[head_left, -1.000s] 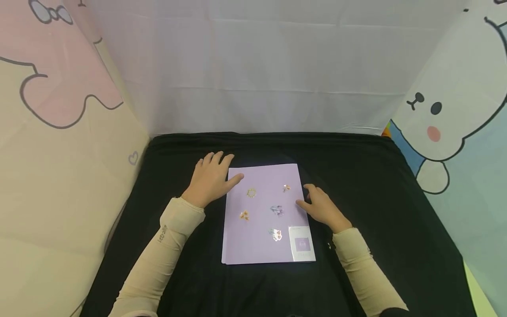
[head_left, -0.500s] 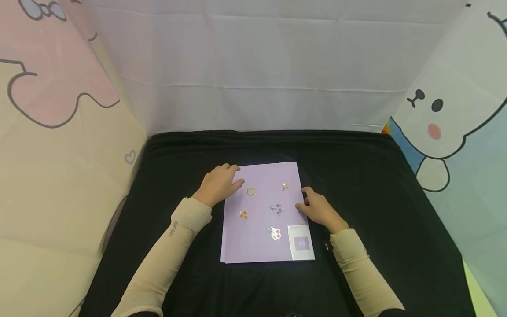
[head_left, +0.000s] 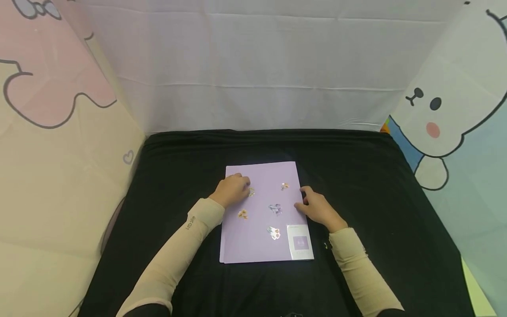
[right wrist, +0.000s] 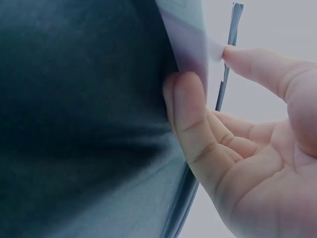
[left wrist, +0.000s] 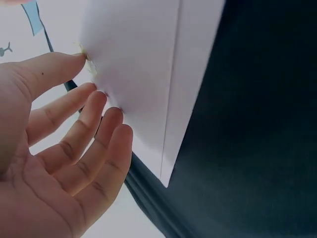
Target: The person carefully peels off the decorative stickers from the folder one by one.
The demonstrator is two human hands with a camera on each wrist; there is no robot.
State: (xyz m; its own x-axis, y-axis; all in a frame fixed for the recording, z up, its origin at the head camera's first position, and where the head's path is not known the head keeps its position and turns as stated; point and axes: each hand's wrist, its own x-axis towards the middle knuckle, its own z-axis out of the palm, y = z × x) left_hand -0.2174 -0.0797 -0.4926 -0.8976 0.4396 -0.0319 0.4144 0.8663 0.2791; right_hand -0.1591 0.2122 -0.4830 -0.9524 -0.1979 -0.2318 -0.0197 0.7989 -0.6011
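Note:
A lilac folder lies flat on the black cloth, with several small shiny stickers on its cover. My left hand is over its upper left part. The left fingertips touch the cover, and the thumb tip meets a ring-shaped wreath sticker, partly hidden in the head view. My right hand holds the folder's right edge, thumb on top and curled fingers against the side. Below the left hand is a yellow flower sticker. A purple sticker and a white one sit nearer the middle.
A white card with a purple square shows at the folder's lower right corner. Black cloth covers the table around it. White fabric hangs behind, with cartoon-printed panels on both sides. A tiny shiny bit lies near the right wrist.
My left hand has come down from beyond the folder's upper left corner onto the cover by the wreath sticker, its fingers drawing in. The right hand stays at the right edge.

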